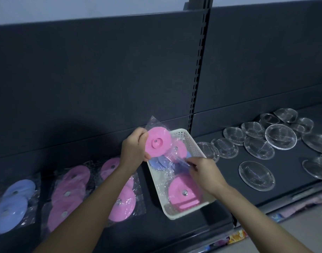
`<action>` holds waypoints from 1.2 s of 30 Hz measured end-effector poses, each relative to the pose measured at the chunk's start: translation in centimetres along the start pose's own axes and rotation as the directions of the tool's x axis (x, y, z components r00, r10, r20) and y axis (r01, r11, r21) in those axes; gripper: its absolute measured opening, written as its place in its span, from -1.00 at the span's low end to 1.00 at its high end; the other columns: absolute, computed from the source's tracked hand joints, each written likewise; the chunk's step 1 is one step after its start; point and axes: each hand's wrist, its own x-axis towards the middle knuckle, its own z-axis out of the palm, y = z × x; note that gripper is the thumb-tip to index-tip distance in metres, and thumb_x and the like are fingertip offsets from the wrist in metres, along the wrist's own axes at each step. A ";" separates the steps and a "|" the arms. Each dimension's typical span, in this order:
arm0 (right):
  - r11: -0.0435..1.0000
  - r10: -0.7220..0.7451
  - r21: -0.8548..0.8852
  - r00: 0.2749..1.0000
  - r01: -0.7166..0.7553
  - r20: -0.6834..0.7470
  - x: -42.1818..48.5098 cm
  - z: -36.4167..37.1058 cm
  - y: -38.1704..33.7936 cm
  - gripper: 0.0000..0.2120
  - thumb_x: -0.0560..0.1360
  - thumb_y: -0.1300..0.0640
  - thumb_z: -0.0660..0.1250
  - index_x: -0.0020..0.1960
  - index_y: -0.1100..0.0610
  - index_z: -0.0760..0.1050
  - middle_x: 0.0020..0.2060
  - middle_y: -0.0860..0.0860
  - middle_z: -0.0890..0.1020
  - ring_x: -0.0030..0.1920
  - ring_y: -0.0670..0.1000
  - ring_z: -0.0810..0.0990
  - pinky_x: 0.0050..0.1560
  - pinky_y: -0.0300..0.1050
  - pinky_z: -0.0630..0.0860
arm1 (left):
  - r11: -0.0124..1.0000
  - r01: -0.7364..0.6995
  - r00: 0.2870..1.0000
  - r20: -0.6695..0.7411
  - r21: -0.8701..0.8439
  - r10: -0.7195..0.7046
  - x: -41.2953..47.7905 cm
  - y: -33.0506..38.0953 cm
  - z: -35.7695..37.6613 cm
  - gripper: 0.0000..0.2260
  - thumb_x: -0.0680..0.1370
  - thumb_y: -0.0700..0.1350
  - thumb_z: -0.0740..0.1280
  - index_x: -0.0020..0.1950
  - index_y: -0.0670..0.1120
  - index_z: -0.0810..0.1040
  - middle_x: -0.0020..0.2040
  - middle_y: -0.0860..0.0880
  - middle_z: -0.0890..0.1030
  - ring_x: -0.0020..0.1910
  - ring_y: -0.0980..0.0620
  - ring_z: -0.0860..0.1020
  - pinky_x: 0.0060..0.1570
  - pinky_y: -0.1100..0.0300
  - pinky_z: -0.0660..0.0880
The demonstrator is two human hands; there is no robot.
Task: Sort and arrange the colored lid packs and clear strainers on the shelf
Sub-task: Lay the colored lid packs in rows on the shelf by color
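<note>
Pink lid pack [157, 141] is held up over the back end of the white basket [191, 143], tilted, in clear plastic wrap. L hand [133, 149] has its grip closed on the pack's left edge, thumb in front, fingers behind. R hand [204, 172] is inside the basket, fingers pinched shut on the crinkled wrap of a blue lid pack [160, 162] lying there. Another pink pack [183, 192] sits at the basket's near end, partly under the R wrist.

Basket stands at an angle on the dark shelf [174, 232]. To its left, flat on the shelf: two pink packs [69, 194] side by side, the nearer one partly hidden by the L forearm, then a blue pack [12, 203] at far left. To the right, past the slotted upright [198, 73], clear strainers [256, 175] lie scattered, several overlapping toward the back.

Colourful packaging shows on a lower level at bottom right; print too blurred to read. No legible labels on the packs.
</note>
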 end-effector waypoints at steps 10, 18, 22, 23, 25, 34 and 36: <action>0.996 -0.020 0.084 0.971 -0.001 0.240 -0.1 -0.3 -1.1 -0.66 0.44 -0.16 0.31 -0.06 0.13 0.55 -0.28 0.02 0.63 -0.26 0.03 0.60 -0.22 -0.06 0.53 | 0.906 0.247 0.968 0.128 -0.344 -0.215 -0.9 -0.5 -0.9 -0.74 0.53 -0.07 0.38 -0.14 -0.29 0.62 -0.18 -0.17 0.70 -0.13 -0.06 0.68 -0.08 0.15 0.62; 0.989 0.127 -0.109 0.947 -0.098 0.297 1.0 0.3 -1.4 -0.64 0.48 -0.06 0.27 0.24 0.02 0.48 -0.28 -0.02 0.56 -0.37 -0.07 0.51 -0.34 -0.22 0.47 | 0.982 0.147 0.989 0.017 -0.119 -0.146 -1.3 -1.8 -2.6 -0.76 0.35 -0.28 0.47 -0.04 -0.10 0.57 -0.04 0.00 0.62 -0.14 0.05 0.56 -0.12 0.17 0.50; 0.957 0.260 -0.219 0.893 -0.188 0.367 1.4 0.5 -1.8 -0.47 0.41 -0.20 0.32 0.19 0.17 0.45 -0.10 0.00 0.56 0.05 0.05 0.56 0.05 -0.11 0.51 | 0.958 0.201 0.978 -0.018 -0.203 -0.209 -1.9 -2.2 -3.3 -0.49 0.35 -0.42 0.45 0.20 -0.07 0.42 0.07 0.03 0.51 -0.15 0.14 0.52 -0.17 0.27 0.52; 0.954 0.271 -0.228 0.887 -0.195 0.374 1.5 0.6 -1.9 -0.43 0.40 -0.22 0.34 0.21 0.17 0.43 -0.09 -0.01 0.52 0.12 0.05 0.53 0.10 -0.12 0.47 | 0.945 0.215 0.973 -0.025 -0.248 -0.228 -2.0 -2.4 -3.4 -0.54 0.35 -0.43 0.44 0.15 -0.09 0.44 0.03 0.00 0.52 -0.20 0.13 0.52 -0.24 0.28 0.52; 0.951 0.302 -0.188 0.880 -0.248 0.367 1.9 0.8 -1.8 -0.40 0.34 -0.19 0.43 0.23 0.11 0.39 -0.04 -0.03 0.50 0.17 0.05 0.50 0.16 -0.12 0.45 | 0.925 0.226 0.967 -0.040 -0.305 -0.250 -2.2 -2.9 -3.8 -0.72 0.38 -0.43 0.42 -0.05 -0.12 0.50 -0.17 -0.03 0.56 -0.33 0.10 0.50 -0.41 0.32 0.47; 0.958 0.207 0.168 0.965 -0.234 0.161 2.8 0.2 -2.9 -0.82 0.34 0.27 0.32 -0.41 0.14 0.43 -0.52 -0.03 0.39 -0.49 -0.04 0.35 -0.56 -0.28 0.23 | 0.886 0.212 0.933 -0.185 -0.413 -0.309 -4.3 -4.2 -6.1 -0.81 0.49 -0.37 0.35 -0.23 -0.14 0.43 -0.36 -0.08 0.47 -0.39 0.03 0.43 -0.41 0.22 0.44; 0.968 0.185 0.157 0.979 -0.196 0.080 2.8 0.1 -3.2 -0.81 0.35 0.29 0.29 -0.43 0.20 0.43 -0.52 -0.01 0.37 -0.46 -0.03 0.32 -0.54 -0.24 0.21 | 0.883 0.205 0.925 -0.211 -0.421 -0.316 -5.0 -4.7 -6.9 -0.81 0.49 -0.36 0.35 -0.23 -0.13 0.43 -0.36 -0.08 0.47 -0.36 0.00 0.42 -0.33 0.14 0.41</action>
